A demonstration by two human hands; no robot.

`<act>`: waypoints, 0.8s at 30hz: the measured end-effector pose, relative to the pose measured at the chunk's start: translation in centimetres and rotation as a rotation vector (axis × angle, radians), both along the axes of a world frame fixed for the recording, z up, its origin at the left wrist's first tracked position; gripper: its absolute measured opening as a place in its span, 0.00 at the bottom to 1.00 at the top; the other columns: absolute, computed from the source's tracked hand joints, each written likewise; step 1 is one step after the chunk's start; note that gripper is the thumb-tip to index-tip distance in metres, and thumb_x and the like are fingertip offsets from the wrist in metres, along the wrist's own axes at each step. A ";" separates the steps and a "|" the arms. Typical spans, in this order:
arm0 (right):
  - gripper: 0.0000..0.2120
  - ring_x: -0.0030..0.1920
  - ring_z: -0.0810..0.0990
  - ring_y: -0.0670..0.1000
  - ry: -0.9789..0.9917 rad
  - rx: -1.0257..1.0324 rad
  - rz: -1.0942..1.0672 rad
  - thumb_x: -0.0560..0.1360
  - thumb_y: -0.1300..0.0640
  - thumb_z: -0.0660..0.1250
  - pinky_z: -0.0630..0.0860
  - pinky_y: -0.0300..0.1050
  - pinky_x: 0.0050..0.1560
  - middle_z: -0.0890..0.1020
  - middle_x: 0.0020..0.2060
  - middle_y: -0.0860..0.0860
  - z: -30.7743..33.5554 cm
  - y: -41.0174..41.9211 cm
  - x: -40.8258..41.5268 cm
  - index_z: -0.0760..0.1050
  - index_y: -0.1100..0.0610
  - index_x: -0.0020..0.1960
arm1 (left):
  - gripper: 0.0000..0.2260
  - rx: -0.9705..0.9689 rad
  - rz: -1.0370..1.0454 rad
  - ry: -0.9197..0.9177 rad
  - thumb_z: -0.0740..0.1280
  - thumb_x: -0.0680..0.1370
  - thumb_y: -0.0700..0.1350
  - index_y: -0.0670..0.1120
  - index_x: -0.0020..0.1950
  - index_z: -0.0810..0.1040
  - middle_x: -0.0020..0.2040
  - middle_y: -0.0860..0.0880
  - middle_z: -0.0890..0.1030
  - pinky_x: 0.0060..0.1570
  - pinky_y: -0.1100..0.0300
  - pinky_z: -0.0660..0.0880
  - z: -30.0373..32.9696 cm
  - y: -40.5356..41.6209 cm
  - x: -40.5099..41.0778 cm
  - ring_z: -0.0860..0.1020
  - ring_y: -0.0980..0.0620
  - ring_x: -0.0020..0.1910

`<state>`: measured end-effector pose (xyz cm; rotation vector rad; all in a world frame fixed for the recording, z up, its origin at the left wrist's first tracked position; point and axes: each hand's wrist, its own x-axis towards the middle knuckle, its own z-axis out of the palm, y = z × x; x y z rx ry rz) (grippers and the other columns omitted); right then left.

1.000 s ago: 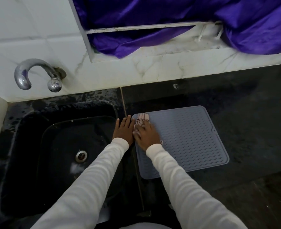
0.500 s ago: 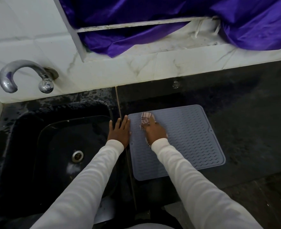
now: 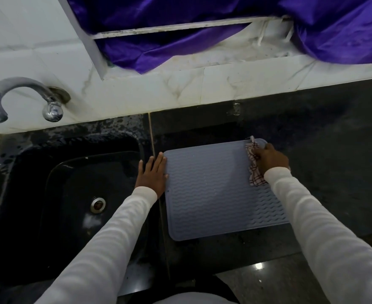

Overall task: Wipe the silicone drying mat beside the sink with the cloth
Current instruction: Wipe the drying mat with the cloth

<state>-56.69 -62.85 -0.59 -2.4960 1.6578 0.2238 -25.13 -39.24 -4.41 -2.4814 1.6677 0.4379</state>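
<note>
A grey silicone drying mat [image 3: 211, 194] with a wavy ribbed surface lies flat on the dark counter, just right of the sink. My left hand [image 3: 152, 174] lies flat with straight fingers on the mat's left edge. My right hand [image 3: 269, 159] is at the mat's far right corner and grips a white cloth with dark red checks [image 3: 254, 170], holding it down on the mat. Part of the cloth is bunched under my palm; its tail trails toward me.
A black sink [image 3: 66, 194] with a metal drain [image 3: 98, 205] lies to the left, a curved chrome tap [image 3: 16, 97] on the white tiled wall above it. Purple fabric [image 3: 180, 29] hangs over the ledge behind. Dark counter [image 3: 334, 161] stretches to the right.
My right hand has slid the cloth from the mat's far left corner across to its far right corner. My left hand has stayed at the mat's left edge.
</note>
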 end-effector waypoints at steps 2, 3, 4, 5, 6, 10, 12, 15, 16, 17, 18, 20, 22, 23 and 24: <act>0.17 0.54 0.78 0.67 -0.029 0.026 -0.039 0.78 0.49 0.58 0.76 0.58 0.56 0.71 0.66 0.58 0.9 0.0 0.2 0.71 0.45 0.67 | 0.28 -0.003 0.009 0.005 0.48 0.84 0.54 0.49 0.80 0.41 0.80 0.52 0.40 0.75 0.41 0.41 0.0 -0.1 -0.2 0.44 0.45 0.79; 0.17 0.54 0.78 0.66 -0.064 0.053 -0.080 0.78 0.49 0.60 0.76 0.57 0.56 0.71 0.65 0.57 1.4 0.2 0.5 0.73 0.44 0.66 | 0.28 -0.004 0.013 0.004 0.48 0.83 0.54 0.49 0.80 0.41 0.80 0.52 0.40 0.75 0.41 0.41 0.0 -0.2 -0.3 0.44 0.45 0.79; 0.16 0.54 0.78 0.66 -0.111 0.075 -0.116 0.77 0.48 0.62 0.77 0.56 0.56 0.73 0.63 0.57 2.0 0.5 0.9 0.75 0.44 0.64 | 0.28 -0.007 0.017 0.005 0.49 0.83 0.54 0.49 0.80 0.41 0.80 0.52 0.40 0.75 0.41 0.41 -0.1 -0.2 -0.4 0.44 0.45 0.79; 0.15 0.54 0.79 0.64 -0.161 0.092 -0.138 0.75 0.47 0.64 0.77 0.54 0.55 0.75 0.61 0.56 2.4 0.9 1.3 0.77 0.44 0.61 | 0.28 -0.009 0.020 0.007 0.49 0.83 0.53 0.49 0.80 0.41 0.80 0.52 0.41 0.75 0.41 0.42 -0.1 -0.2 -0.4 0.44 0.45 0.79; 0.14 0.53 0.79 0.62 -0.232 0.111 -0.152 0.74 0.47 0.66 0.76 0.50 0.54 0.78 0.59 0.55 3.0 1.7 1.9 0.78 0.45 0.59 | 0.28 -0.007 0.023 0.009 0.49 0.83 0.53 0.49 0.80 0.41 0.80 0.51 0.41 0.75 0.41 0.42 -0.1 -0.3 -0.5 0.44 0.45 0.79; 0.09 0.53 0.80 0.51 -0.730 0.352 -0.129 0.75 0.55 0.68 0.75 0.43 0.55 0.82 0.54 0.48 5.0 7.2 7.2 0.80 0.48 0.54 | 0.28 0.015 0.028 0.008 0.49 0.83 0.53 0.48 0.80 0.41 0.80 0.51 0.40 0.76 0.42 0.42 0.2 -0.5 -0.7 0.44 0.44 0.79; 0.10 0.52 0.80 0.48 -0.901 0.556 -0.087 0.75 0.61 0.67 0.76 0.45 0.57 0.82 0.51 0.48 4.7 10.2 11.0 0.79 0.51 0.55 | 0.29 0.029 0.037 0.026 0.50 0.83 0.54 0.49 0.80 0.41 0.80 0.51 0.40 0.75 0.42 0.42 0.4 -0.7 -0.7 0.43 0.44 0.79; 0.11 0.55 0.78 0.53 -0.715 0.505 0.066 0.77 0.57 0.63 0.76 0.51 0.57 0.80 0.55 0.51 1.9 13.7 15.6 0.75 0.51 0.59 | 0.34 0.076 0.011 0.040 0.53 0.80 0.60 0.52 0.79 0.38 0.79 0.51 0.37 0.75 0.42 0.38 0.4 -0.7 -0.6 0.41 0.43 0.78; 0.13 0.58 0.76 0.55 -0.575 0.383 0.105 0.77 0.54 0.61 0.75 0.53 0.57 0.78 0.58 0.53 0.8 14.4 16.5 0.75 0.52 0.60 | 0.35 0.092 0.006 0.027 0.54 0.80 0.61 0.53 0.79 0.37 0.79 0.51 0.36 0.75 0.42 0.38 0.3 -0.7 -0.6 0.41 0.42 0.78; 0.14 0.60 0.73 0.57 -0.469 0.252 0.122 0.78 0.52 0.60 0.74 0.55 0.57 0.76 0.60 0.55 0.1 15.0 17.0 0.74 0.54 0.61 | 0.36 0.103 0.008 0.014 0.54 0.79 0.60 0.53 0.79 0.36 0.79 0.51 0.35 0.75 0.42 0.38 0.2 -0.8 -0.5 0.41 0.42 0.78; 0.15 0.61 0.71 0.59 -0.408 0.158 0.128 0.78 0.51 0.59 0.74 0.56 0.56 0.74 0.61 0.56 -0.4 15.4 17.3 0.74 0.55 0.61 | 0.36 0.105 0.013 0.002 0.54 0.79 0.59 0.53 0.79 0.36 0.79 0.51 0.35 0.75 0.41 0.39 0.1 -0.8 -0.5 0.41 0.42 0.78; 0.16 0.60 0.70 0.59 -0.389 0.072 0.102 0.79 0.50 0.57 0.74 0.55 0.55 0.74 0.61 0.57 -0.1 16.0 18.0 0.74 0.55 0.62 | 0.36 0.096 0.025 -0.013 0.55 0.79 0.56 0.53 0.79 0.36 0.79 0.51 0.35 0.75 0.41 0.39 -0.2 -0.9 -0.6 0.41 0.42 0.78; 0.19 0.60 0.71 0.60 -0.378 0.055 0.122 0.80 0.48 0.57 0.74 0.56 0.55 0.74 0.62 0.58 -0.1 17.2 18.9 0.71 0.56 0.66 | 0.35 0.092 0.029 -0.017 0.54 0.79 0.57 0.53 0.79 0.36 0.79 0.51 0.35 0.75 0.42 0.40 -0.3 -0.9 -0.7 0.41 0.43 0.78; 0.20 0.60 0.71 0.61 -0.346 0.062 0.153 0.80 0.48 0.57 0.74 0.57 0.55 0.73 0.63 0.58 -0.4 17.9 19.3 0.69 0.56 0.69 | 0.35 0.090 0.024 -0.021 0.54 0.79 0.57 0.53 0.79 0.37 0.79 0.51 0.35 0.75 0.42 0.40 -0.4 -0.8 -0.7 0.42 0.43 0.78; 0.22 0.61 0.71 0.62 -0.303 0.071 0.184 0.79 0.50 0.60 0.75 0.58 0.54 0.72 0.65 0.58 -0.9 18.5 19.6 0.66 0.55 0.71 | 0.35 0.088 0.020 -0.025 0.54 0.79 0.58 0.52 0.79 0.37 0.79 0.50 0.36 0.75 0.42 0.40 -0.4 -0.8 -0.7 0.42 0.42 0.78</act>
